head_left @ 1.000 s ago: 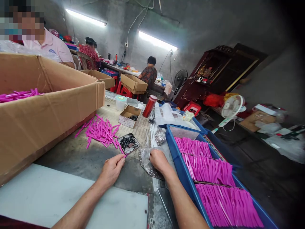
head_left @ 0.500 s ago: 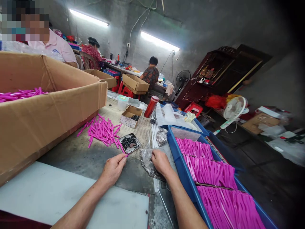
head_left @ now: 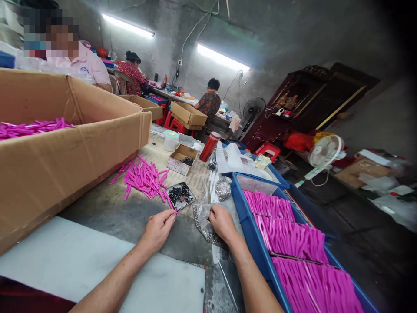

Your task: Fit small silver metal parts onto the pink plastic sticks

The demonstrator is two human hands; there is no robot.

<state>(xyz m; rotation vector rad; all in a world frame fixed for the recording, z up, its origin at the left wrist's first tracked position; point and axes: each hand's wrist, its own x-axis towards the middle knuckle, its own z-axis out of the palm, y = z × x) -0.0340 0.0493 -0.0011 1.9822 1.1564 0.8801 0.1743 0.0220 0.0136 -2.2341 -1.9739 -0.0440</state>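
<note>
Slim, bright magenta stick point(head_left: 177, 211) pinched in left hand point(head_left: 159, 228); right hand's point(head_left: 223, 223) grip unclear.

Vivid magenta colours both the loose sticks point(head_left: 145, 178) and the packed rows point(head_left: 288, 234) in the blue crate point(head_left: 250, 230); the flask point(head_left: 209, 148) is red, the small bits point(head_left: 177, 191) black. The table point(head_left: 107, 217) is mottled grey and tan, the board point(head_left: 97, 256) pale bluish white, the cardboard box point(head_left: 71, 161) brown. One shirt point(head_left: 97, 69) is pink with a blue emblem, another point(head_left: 128, 77) red with pale dots.
</note>
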